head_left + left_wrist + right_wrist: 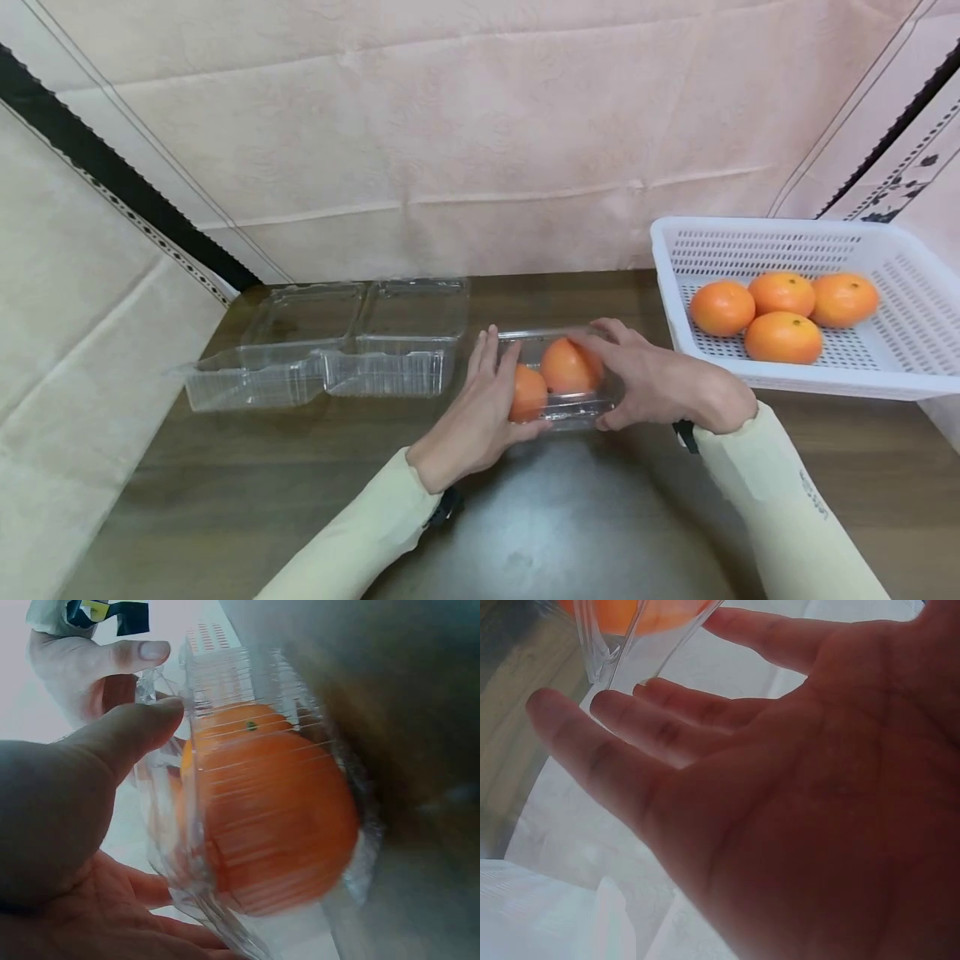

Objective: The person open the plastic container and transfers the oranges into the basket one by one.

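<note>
A clear plastic clamshell box [573,410] with two oranges in it lies between both hands on the table. One orange [572,367] sits toward the right end; the other orange [528,395] is partly covered by my left hand [480,408]. That hand grips the box's left end, thumb on the near side and fingers toward the far side. My right hand [651,377] spans the right end, with its thumb at the near corner and its fingers over the far edge. Through the ribbed plastic, the left wrist view shows an orange [277,825] up close.
Two open clear plastic boxes [386,372] [255,383] stand side by side at the left back. On the right is a white perforated basket [911,333] holding several oranges [783,337]. A pale cloth [450,150] hangs behind the wooden table [300,500].
</note>
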Action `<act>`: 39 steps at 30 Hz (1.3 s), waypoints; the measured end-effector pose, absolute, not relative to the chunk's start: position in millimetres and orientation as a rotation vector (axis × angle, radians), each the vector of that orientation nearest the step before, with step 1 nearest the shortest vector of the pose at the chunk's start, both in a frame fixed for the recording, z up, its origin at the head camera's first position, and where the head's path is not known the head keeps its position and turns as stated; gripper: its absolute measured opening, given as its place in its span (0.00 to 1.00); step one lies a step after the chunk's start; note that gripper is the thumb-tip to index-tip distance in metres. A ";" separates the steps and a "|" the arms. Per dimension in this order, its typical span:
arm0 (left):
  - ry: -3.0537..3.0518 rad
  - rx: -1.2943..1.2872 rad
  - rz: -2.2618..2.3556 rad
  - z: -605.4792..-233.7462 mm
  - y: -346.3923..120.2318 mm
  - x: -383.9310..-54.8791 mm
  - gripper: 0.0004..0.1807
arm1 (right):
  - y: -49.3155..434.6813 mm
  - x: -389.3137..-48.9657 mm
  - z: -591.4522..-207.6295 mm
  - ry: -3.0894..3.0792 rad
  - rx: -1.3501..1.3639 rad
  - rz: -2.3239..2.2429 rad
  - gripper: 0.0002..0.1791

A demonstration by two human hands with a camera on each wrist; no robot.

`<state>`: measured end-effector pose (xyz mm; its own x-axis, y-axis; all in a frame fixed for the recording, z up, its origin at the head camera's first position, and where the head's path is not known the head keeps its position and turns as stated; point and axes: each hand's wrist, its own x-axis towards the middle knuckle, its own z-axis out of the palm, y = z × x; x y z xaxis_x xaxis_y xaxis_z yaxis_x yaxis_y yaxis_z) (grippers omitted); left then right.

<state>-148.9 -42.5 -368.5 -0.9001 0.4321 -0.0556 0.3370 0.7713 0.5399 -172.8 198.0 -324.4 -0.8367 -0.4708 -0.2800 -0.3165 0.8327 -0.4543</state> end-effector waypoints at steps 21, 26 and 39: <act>2.835 0.582 0.570 -372.3 -41.0 -138.0 0.52 | 206.4 -171.7 -322.5 2.648 -0.564 -0.521 0.56; 2.878 0.656 0.556 -375.9 -39.1 -136.3 0.49 | 206.3 -171.2 -321.5 2.651 -0.562 -0.518 0.56; 3.140 0.803 0.208 -381.1 -30.9 -127.8 0.39 | 206.1 -168.7 -318.7 2.654 -0.564 -0.519 0.56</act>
<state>-127.8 -30.9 -381.1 -0.8723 0.4702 0.1338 0.4838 0.8697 0.0974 -168.7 206.1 -318.7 -0.8485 -0.4480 -0.2817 -0.3090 0.8516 -0.4235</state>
